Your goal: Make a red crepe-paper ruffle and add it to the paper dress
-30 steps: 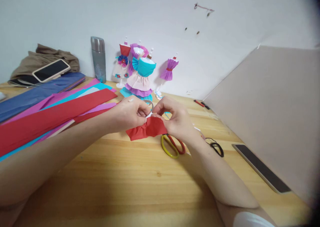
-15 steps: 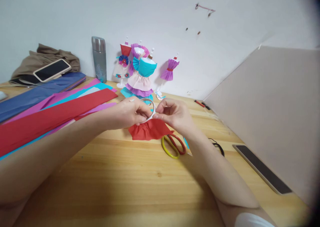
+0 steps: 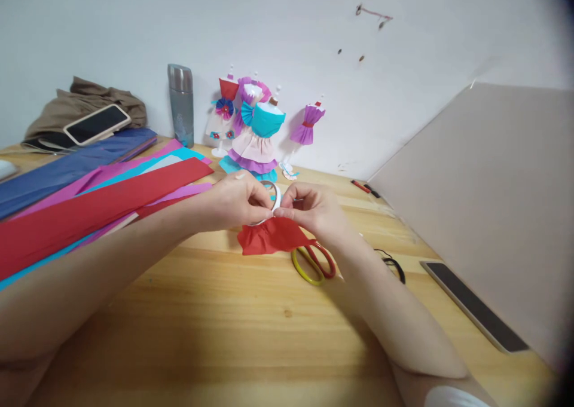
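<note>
My left hand (image 3: 235,202) and my right hand (image 3: 314,210) meet above the wooden table (image 3: 233,323). Between them hangs a gathered piece of red crepe paper (image 3: 269,239), pinched along its top edge by both hands. My left hand's fingers also grip a white tape roll (image 3: 270,196) against the paper's top. Yellow-and-red scissors (image 3: 314,262) lie on the table just below my right hand.
Long crepe sheets, red (image 3: 89,210), blue, pink and cyan, lie at the left. Small mannequins in paper dresses (image 3: 258,132) and a steel flask (image 3: 181,104) stand by the wall. A phone (image 3: 96,124) rests on brown cloth far left. A dark slab (image 3: 475,314) and black hair ties (image 3: 394,266) lie right.
The tape roll has come up between my fingers against the red paper's top edge. Both hands and the paper shifted slightly right and away from me.
</note>
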The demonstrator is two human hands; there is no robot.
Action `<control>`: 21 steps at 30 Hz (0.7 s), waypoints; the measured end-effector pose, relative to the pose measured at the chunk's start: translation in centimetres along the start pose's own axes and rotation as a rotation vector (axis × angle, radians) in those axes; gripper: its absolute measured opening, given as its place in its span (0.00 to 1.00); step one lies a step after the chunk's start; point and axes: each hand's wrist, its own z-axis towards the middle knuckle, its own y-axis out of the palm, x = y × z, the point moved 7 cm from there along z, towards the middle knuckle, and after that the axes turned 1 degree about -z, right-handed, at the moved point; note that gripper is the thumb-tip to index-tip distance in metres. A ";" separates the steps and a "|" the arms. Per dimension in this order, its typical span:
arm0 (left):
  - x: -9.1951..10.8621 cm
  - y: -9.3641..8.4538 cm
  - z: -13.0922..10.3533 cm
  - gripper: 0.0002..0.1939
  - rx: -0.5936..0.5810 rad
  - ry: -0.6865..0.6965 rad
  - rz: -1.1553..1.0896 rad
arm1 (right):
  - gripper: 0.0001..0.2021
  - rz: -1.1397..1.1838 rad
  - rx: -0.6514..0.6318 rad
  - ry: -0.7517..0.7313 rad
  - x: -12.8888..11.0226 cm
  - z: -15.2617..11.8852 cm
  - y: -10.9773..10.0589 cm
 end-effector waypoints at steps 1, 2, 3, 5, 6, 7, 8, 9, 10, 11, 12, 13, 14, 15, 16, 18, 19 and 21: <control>0.2 0.0 -0.1 0.12 0.020 0.024 0.036 | 0.20 0.020 0.003 0.020 0.2 0.0 0.0; 0.4 0.0 -0.1 0.13 0.031 0.042 0.064 | 0.20 0.043 -0.003 0.039 0.4 0.0 0.0; 0.5 0.1 -0.2 0.14 0.038 0.052 0.083 | 0.20 0.067 -0.018 0.058 0.6 0.1 0.2; 0.6 0.2 -0.2 0.14 0.048 0.055 0.105 | 0.20 0.114 -0.055 0.078 0.9 0.1 0.5; 0.5 0.2 -0.2 0.14 0.052 0.051 0.110 | 0.20 0.132 -0.068 0.078 1.1 0.1 0.6; 0.5 0.2 -0.2 0.12 0.058 0.043 0.111 | 0.20 0.145 -0.077 0.077 1.3 0.1 0.7; 0.4 0.2 -0.2 0.11 0.061 0.031 0.110 | 0.20 0.153 -0.084 0.079 1.4 0.1 0.8; 0.2 0.2 -0.1 0.09 0.063 0.014 0.108 | 0.20 0.155 -0.088 0.083 1.6 0.1 0.9; 0.1 0.2 -0.1 0.08 0.067 -0.008 0.106 | 0.21 0.153 -0.089 0.090 1.7 0.0 1.0; -0.1 0.2 -0.1 0.07 0.071 -0.034 0.105 | 0.21 0.150 -0.087 0.097 1.8 0.0 1.1; -0.3 0.3 0.0 0.07 0.077 -0.061 0.104 | 0.21 0.149 -0.083 0.104 1.9 0.0 1.1; -0.5 0.3 0.0 0.06 0.082 -0.088 0.103 | 0.22 0.150 -0.078 0.109 1.9 0.0 1.2; -0.7 0.3 0.0 0.06 0.087 -0.111 0.099 | 0.22 0.152 -0.074 0.113 1.9 0.0 1.3; -0.8 0.3 0.0 0.06 0.092 -0.127 0.091 | 0.22 0.154 -0.072 0.115 1.9 0.1 1.3; -0.9 0.4 0.0 0.06 0.092 -0.133 0.077 | 0.23 0.154 -0.077 0.115 1.8 0.1 1.3; -0.8 0.4 0.0 0.06 0.088 -0.114 0.051 | 0.23 0.139 -0.109 0.104 1.6 0.1 1.2; -0.8 0.4 0.0 0.06 0.089 -0.098 0.042 | 0.23 0.125 -0.130 0.094 1.4 0.1 1.0; -0.7 0.2 0.1 0.05 0.098 -0.067 0.031 | 0.22 0.099 -0.161 0.054 0.8 0.0 0.5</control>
